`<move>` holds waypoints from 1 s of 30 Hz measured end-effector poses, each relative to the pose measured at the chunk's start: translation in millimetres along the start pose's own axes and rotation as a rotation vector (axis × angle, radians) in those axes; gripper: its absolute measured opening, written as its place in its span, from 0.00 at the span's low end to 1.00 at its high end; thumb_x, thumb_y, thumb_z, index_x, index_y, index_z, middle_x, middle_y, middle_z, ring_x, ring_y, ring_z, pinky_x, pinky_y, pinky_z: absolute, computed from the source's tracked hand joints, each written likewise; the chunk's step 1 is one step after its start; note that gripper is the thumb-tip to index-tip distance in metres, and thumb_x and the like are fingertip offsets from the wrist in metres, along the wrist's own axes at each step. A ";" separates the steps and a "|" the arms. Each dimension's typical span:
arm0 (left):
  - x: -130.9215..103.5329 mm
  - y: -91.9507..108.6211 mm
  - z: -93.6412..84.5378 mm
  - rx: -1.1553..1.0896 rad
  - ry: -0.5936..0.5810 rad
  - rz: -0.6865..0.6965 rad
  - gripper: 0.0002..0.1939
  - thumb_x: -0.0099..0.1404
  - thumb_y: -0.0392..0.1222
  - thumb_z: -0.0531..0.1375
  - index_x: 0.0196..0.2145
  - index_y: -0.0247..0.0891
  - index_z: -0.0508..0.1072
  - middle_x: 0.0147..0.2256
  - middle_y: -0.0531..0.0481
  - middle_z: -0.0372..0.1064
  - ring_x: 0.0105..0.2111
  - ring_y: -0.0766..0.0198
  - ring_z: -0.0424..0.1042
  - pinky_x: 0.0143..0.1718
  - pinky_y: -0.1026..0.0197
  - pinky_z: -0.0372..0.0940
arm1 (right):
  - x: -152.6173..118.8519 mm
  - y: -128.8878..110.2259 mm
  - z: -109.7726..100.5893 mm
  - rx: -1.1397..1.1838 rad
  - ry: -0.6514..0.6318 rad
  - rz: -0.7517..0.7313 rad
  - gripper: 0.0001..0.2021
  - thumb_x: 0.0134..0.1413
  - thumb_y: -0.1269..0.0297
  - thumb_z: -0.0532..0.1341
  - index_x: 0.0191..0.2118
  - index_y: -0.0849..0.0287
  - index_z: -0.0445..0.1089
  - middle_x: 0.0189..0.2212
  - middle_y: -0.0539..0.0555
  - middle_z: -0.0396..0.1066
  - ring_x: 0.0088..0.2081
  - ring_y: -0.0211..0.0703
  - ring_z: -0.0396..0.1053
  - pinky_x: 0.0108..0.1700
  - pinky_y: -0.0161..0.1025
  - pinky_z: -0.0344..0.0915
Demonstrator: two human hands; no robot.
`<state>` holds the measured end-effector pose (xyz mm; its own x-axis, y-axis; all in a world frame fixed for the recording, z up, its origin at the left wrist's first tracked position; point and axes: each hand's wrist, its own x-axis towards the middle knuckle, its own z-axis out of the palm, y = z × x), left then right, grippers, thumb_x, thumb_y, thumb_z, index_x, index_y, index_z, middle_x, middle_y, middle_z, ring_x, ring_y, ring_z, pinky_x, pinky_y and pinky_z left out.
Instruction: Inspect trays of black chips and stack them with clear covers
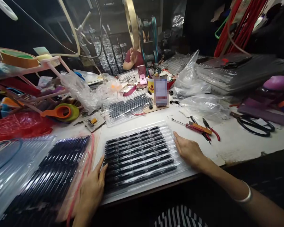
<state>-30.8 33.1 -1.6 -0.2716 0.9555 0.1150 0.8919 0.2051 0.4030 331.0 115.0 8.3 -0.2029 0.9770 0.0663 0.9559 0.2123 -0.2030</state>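
A clear plastic tray lies on the white table in front of me, with rows of slim black parts in its grooves. My left hand grips the tray's left edge, thumb on top and fingers partly hidden. At the opposite edge my right hand holds the tray's upper right side, its fingers together. To the left, another stack of trays holds many dark parts, with a red cord alongside. Beyond the held tray lies a wrapped tray of black strips.
Right of the tray lie a screwdriver, red-handled pliers and black scissors. A phone stands by a yellow cup. A pink rack is at left. A person sits across the table.
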 end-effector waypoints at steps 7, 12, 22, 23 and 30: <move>-0.6 -22.9 6.1 -0.041 0.015 0.266 0.28 0.68 0.47 0.49 0.64 0.41 0.53 0.60 0.42 0.60 0.59 0.52 0.60 0.60 0.45 0.55 | 11.0 -5.1 -4.0 -0.065 0.204 -0.174 0.23 0.65 0.64 0.44 0.62 0.67 0.56 0.60 0.69 0.58 0.58 0.60 0.58 0.54 0.58 0.54; -3.8 -26.6 5.9 -0.026 0.019 0.255 0.28 0.67 0.47 0.51 0.63 0.43 0.54 0.57 0.44 0.65 0.57 0.51 0.63 0.60 0.44 0.55 | 16.1 -30.5 -8.8 0.041 0.055 -0.587 0.34 0.61 0.46 0.50 0.66 0.62 0.48 0.66 0.65 0.46 0.66 0.57 0.40 0.62 0.59 0.41; -18.6 -4.9 -20.1 -0.434 -0.092 -0.080 0.28 0.64 0.53 0.55 0.58 0.41 0.64 0.56 0.46 0.66 0.53 0.54 0.67 0.57 0.48 0.59 | 22.7 -2.5 10.2 0.152 0.077 -0.308 0.29 0.64 0.50 0.45 0.62 0.64 0.57 0.60 0.67 0.59 0.62 0.58 0.54 0.59 0.61 0.51; -21.5 -5.1 -21.0 -0.461 -0.095 -0.086 0.27 0.64 0.52 0.55 0.58 0.40 0.65 0.55 0.46 0.67 0.52 0.55 0.68 0.56 0.49 0.59 | 22.3 4.7 14.2 0.141 0.136 -0.190 0.29 0.63 0.50 0.45 0.60 0.67 0.59 0.59 0.69 0.60 0.61 0.61 0.55 0.58 0.63 0.52; -28.7 -5.4 -16.3 -0.444 -0.093 0.030 0.22 0.69 0.47 0.50 0.58 0.41 0.64 0.46 0.45 0.70 0.48 0.58 0.67 0.53 0.53 0.60 | 13.7 6.1 14.4 0.458 0.057 0.060 0.31 0.58 0.48 0.50 0.60 0.65 0.59 0.60 0.65 0.59 0.62 0.58 0.54 0.63 0.56 0.49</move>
<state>-33.7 1.1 7.7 -0.1965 0.9787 0.0590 0.6517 0.0854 0.7536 330.9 130.0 -6.1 -0.1259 0.9877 0.0924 0.7707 0.1560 -0.6178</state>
